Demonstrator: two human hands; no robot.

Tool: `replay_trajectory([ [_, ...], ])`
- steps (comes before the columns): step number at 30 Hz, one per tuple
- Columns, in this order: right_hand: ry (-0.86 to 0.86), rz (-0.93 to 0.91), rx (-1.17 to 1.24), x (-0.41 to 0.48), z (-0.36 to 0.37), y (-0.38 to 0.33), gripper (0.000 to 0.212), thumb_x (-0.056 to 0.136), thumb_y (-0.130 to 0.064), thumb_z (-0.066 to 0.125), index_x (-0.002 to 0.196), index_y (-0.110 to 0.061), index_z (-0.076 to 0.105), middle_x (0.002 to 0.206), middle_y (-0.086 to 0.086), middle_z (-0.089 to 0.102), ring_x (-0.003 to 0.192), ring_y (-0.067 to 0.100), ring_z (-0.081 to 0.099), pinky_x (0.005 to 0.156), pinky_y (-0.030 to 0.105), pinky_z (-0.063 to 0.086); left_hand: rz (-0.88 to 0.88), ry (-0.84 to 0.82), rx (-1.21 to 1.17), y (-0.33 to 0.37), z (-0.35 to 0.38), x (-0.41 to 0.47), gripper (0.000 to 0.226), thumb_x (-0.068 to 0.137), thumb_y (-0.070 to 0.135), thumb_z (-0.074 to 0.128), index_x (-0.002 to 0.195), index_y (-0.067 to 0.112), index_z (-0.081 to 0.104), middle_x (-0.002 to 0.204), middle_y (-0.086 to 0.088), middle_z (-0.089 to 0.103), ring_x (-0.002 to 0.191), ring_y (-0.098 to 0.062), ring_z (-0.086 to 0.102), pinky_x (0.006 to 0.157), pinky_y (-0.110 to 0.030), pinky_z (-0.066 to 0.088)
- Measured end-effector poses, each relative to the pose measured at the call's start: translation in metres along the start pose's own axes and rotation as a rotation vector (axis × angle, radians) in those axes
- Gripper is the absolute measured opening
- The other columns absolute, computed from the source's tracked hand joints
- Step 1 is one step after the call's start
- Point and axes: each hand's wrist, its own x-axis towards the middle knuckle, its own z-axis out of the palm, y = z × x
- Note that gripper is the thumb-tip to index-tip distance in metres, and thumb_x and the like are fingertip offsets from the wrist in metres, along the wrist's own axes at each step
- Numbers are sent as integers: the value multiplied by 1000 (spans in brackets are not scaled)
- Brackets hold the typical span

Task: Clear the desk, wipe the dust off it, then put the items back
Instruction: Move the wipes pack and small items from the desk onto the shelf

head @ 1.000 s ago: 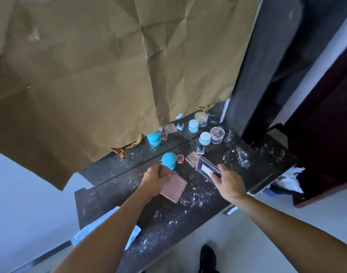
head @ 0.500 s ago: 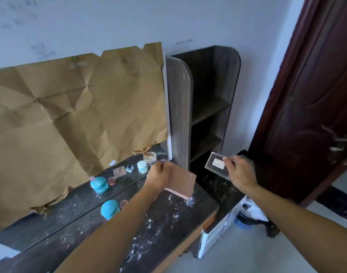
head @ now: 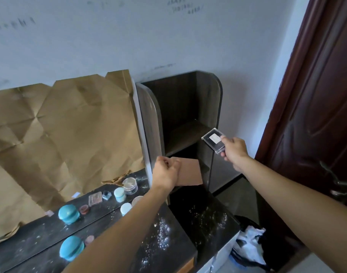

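left hand (head: pixel 166 174) fingers pinch the pink case (head: pixel 191 172) by its edge, just before the shelf unit (head: pixel 184 133); right hand (head: pixel 234 149) fingers pinch the clear case (head: pixel 212 140) at its middle shelf. i judge both are held off the dusty tabletop (head: pixel 168 249), left of the shelf unit, for wiping. pink case: thin, square, matte.

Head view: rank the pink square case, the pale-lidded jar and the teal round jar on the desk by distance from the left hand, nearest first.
1. Pink square case, gripped in the left hand itself.
2. Pale-lidded jar, on the desk beside the left forearm.
3. Teal round jar, farther left along the desk.
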Motion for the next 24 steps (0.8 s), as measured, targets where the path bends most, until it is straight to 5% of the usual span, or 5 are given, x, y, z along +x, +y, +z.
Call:
replay_trajectory([
  [8,-105,135,58,83,39,-21,16,95,-28,54,89,-13,57,71,7,62,50,11,52,41,20,41,103,71,45,30,38,65,32,96,21,46,128,24,43,95,6,56,96,-20,58,79,-40,57],
  [14,-161,124,54,124,57,-11,15,94,-16,56,108,-13,58,76,4,63,54,11,55,42,20,44,131,154,60,35,60,88,29,100,28,40,126,20,50,110,-1,54,100,-19,55,81,-37,56],
  [19,-296,-30,-69,141,60,0,57,81,-1,68,133,-9,46,112,11,62,83,21,65,53,23,52,48,323,2,33,73,110,27,96,24,46,121,17,53,106,-5,59,96,-22,59,78,-45,57],
  [22,-369,-259,-290,146,58,13,57,78,-1,71,131,-8,50,125,9,50,101,29,61,79,38,56,-19,453,-52,33,84,120,24,95,23,47,117,19,55,109,-6,60,97,-24,60,80,-46,57],
  [24,-364,-472,-424,152,52,16,48,80,-1,68,126,-6,55,126,9,48,100,27,60,91,31,49,-52,555,-112,34,90,124,23,93,20,48,115,21,54,109,-6,60,98,-26,61,81,-47,56],
])
